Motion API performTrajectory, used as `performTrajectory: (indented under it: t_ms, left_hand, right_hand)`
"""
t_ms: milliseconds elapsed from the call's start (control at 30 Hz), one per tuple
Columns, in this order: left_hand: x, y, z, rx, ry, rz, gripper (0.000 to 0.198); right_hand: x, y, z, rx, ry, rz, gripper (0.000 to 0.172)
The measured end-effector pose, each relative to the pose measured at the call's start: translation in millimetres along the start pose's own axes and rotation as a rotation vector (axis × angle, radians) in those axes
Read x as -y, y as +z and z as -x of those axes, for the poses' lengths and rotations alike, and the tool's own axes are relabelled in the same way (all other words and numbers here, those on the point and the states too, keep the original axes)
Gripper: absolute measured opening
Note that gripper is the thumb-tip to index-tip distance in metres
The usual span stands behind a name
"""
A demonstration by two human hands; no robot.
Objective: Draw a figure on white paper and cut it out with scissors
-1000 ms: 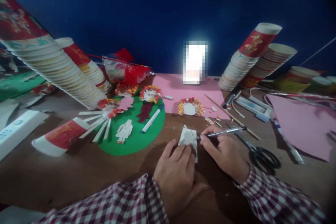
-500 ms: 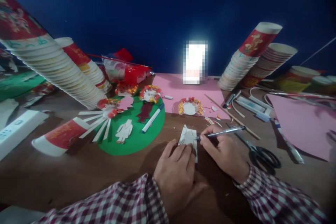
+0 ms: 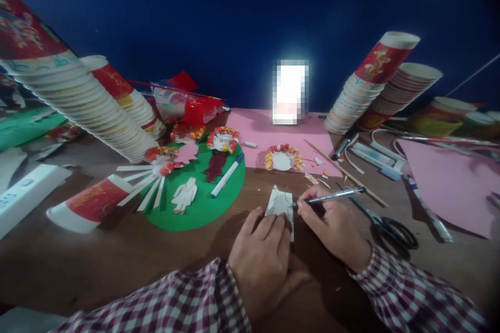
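The right hand grips a pen between thumb and fingers, its tip at the right side of a white paper piece; the left hand lies unclenched over that piece's near part, pressing it to the table. The step looks like drawing outlines — dark lines already show — and more strokes would call for firm holding. Scissors lie right (handles near); farther left, a paper figure lies on green paper.

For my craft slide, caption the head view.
Left hand on the paper, right hand holding a pen at its edge, scissors nearby.
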State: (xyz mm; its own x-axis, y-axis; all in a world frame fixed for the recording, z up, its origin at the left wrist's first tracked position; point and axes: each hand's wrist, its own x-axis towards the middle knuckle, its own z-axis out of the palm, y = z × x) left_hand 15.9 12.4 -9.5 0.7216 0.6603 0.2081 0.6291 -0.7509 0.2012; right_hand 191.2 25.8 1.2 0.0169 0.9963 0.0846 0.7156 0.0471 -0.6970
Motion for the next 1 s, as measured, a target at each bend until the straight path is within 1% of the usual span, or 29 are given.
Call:
performTrajectory:
  t_ms: [200, 567, 1000]
  left_hand:
    - [0.6, -0.1, -0.3, 0.016, 0.005, -0.013, 0.061]
    - [0.3, -1.4, -0.5, 0.008, 0.008, -0.020, 0.065]
    - [0.4, -1.3, -0.2, 0.009, 0.004, -0.024, 0.065]
  right_hand:
    - [-1.1, 0.1, 0.2, -0.002, 0.008, 0.012, 0.014]
    - [0.8, -0.6, -1.7, -0.028, -0.026, 0.036, 0.016]
    - [-4.7, 0.7, 0.3, -0.001, -0.028, 0.032, 0.018]
